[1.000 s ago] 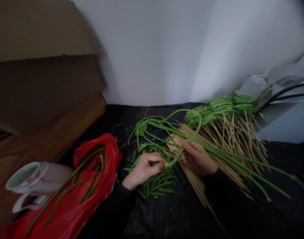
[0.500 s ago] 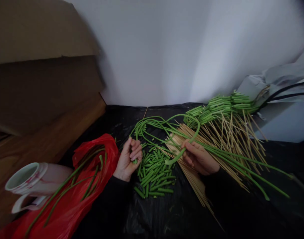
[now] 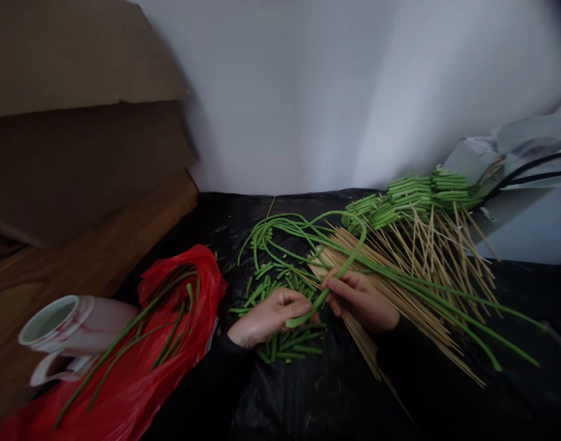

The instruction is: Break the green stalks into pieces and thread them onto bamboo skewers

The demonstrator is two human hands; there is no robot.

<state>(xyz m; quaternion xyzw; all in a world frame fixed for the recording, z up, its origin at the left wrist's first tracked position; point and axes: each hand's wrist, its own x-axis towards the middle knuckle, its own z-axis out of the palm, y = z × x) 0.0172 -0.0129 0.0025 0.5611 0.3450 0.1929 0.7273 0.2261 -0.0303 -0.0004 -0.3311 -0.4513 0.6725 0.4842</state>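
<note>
A long green garlic scape (image 3: pixel 356 248) curves down between my hands above the black plastic sheet. My right hand (image 3: pixel 361 300) pinches it a little above its pale cut end. My left hand (image 3: pixel 277 313) is closed at that end, with the tip showing past the fingers. Under my left hand lies a heap of short cut scape pieces (image 3: pixel 301 349), partly hidden by it. More long garlic scapes (image 3: pixel 427 291) stretch from the looped bunch at the middle toward the right, over a pile of bamboo skewers (image 3: pixel 400 306).
Skewered scape pieces (image 3: pixel 406 199) are stacked at the back right, beside a white box (image 3: pixel 519 226). On the left, a red plastic bag (image 3: pixel 170 373) holds scapes, next to a white mug (image 3: pixel 97 321) lying tilted. A cardboard box (image 3: pixel 87 147) and white wall (image 3: pixel 280 98) stand behind.
My left hand has moved right, from beside the cut pieces to the end of the scape. My right hand has shifted slightly left and still pinches it.
</note>
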